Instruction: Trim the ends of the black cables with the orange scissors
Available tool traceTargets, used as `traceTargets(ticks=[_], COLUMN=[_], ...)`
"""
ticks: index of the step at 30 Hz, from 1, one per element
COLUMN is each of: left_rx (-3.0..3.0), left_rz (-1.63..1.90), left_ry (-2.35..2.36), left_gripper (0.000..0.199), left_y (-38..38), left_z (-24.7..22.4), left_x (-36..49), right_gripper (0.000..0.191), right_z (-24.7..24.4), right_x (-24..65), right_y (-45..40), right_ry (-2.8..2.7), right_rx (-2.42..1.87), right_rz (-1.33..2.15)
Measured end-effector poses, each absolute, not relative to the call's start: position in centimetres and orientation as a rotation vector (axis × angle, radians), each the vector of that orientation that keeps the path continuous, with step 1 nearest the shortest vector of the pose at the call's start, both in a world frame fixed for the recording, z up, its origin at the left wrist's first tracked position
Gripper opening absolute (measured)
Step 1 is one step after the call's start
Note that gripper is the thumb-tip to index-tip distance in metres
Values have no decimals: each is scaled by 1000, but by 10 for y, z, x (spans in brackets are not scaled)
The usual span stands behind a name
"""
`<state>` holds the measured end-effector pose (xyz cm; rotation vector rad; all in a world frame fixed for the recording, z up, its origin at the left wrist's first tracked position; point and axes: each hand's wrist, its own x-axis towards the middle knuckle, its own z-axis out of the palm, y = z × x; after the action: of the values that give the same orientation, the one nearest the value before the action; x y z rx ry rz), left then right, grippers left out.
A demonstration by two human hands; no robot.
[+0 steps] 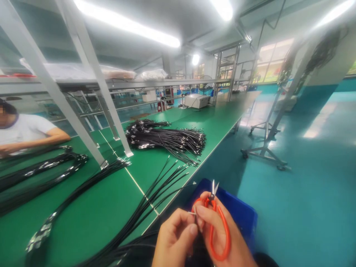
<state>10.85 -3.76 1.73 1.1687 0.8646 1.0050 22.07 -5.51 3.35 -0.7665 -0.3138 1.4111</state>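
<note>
My left hand [176,237] pinches the end of a thin black cable [195,219], with pale wire tips showing at the fingertips. Close against it, my right hand [219,226] has a pair of scissors [219,237] with red looped handles hooked in its palm. Their short blades point up and stand slightly apart, away from the cable. The right thumb and forefinger meet at the cable end too. A loose bundle of black cables [144,207] fans out over the table edge left of my hands. A blue bin [247,218] sits below and behind them.
The green table [89,222] carries a large pile of black cables [169,139] and another bundle [80,189]. Grey posts [97,81] hold up a shelf. A co-worker [30,133] sits at the left. A wheeled stand [267,148] is on the floor at right.
</note>
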Motion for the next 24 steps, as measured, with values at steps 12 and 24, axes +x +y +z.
traceTargets(ticks=[12, 24], left_rx=[1133, 1114], left_rz=[987, 1060], left_ry=[830, 923], left_gripper=[39, 24], left_y=[-35, -42], left_z=[15, 29], left_x=[107, 110], right_gripper=[15, 24], right_z=[28, 16], right_x=[223, 231], right_y=[-58, -56], right_ry=[-812, -1507], right_rx=[-1115, -1082], right_rz=[828, -189])
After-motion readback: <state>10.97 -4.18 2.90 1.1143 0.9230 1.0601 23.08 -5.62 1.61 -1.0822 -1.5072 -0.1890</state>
